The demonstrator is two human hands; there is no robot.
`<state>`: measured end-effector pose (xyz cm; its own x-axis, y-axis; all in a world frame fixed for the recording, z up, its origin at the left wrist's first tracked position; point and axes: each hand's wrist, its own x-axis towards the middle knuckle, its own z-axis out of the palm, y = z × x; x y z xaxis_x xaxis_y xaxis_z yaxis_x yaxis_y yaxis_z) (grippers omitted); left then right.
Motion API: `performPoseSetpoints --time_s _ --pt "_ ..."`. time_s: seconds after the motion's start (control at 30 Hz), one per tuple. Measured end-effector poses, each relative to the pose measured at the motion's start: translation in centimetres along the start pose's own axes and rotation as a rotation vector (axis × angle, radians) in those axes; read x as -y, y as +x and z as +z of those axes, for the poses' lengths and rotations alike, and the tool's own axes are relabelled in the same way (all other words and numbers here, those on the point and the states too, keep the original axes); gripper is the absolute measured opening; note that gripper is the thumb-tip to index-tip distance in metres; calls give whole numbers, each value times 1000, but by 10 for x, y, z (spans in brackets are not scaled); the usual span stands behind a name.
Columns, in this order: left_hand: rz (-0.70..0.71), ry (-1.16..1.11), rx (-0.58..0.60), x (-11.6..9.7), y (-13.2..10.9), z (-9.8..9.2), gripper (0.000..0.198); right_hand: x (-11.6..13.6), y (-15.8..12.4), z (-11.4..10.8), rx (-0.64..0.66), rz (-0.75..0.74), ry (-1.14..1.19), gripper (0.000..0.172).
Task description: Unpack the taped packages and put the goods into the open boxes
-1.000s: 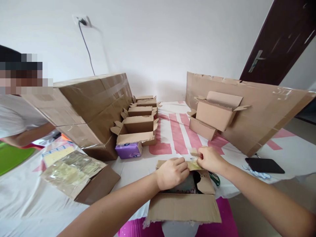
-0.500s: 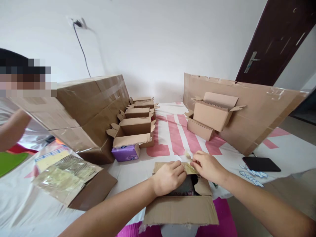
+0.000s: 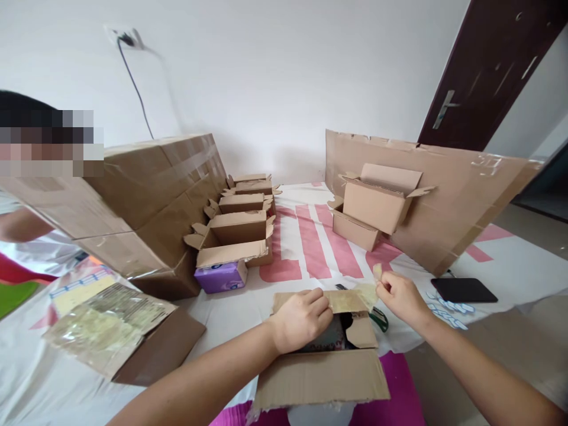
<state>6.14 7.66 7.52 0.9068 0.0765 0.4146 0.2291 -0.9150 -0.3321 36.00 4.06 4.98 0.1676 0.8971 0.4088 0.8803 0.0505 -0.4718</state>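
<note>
Your right hand pinches tape, now drawn rightward off the carton by the counter's near edge, baring the far flap your left hand grips.

Matt cardboard box, translucent plastic tape, creased cloth

Left grip curled, right grip pinched, forearms outstretched
</note>
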Motion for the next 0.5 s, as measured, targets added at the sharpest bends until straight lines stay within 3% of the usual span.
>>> performPoseSetpoints --time_s 0.13,0.23,0.33,0.43,0.5 --pt "-65 -1 36 5 -7 -3 28 -39 3 -22 -144 189 24 28" --pt "-82 -75 105 8 -6 -6 22 -55 -3 -30 -159 248 109 29" --pt "-312 -268 109 10 -10 -17 9 -53 -19 -23 -111 255 253 33" --pt "-632 -543 -127 12 -38 -37 30 -47 -45 -13 -103 269 382 38" --pt "-905 -533 -459 5 -71 -45 22 -46 -67 -6 -105 291 455 40"
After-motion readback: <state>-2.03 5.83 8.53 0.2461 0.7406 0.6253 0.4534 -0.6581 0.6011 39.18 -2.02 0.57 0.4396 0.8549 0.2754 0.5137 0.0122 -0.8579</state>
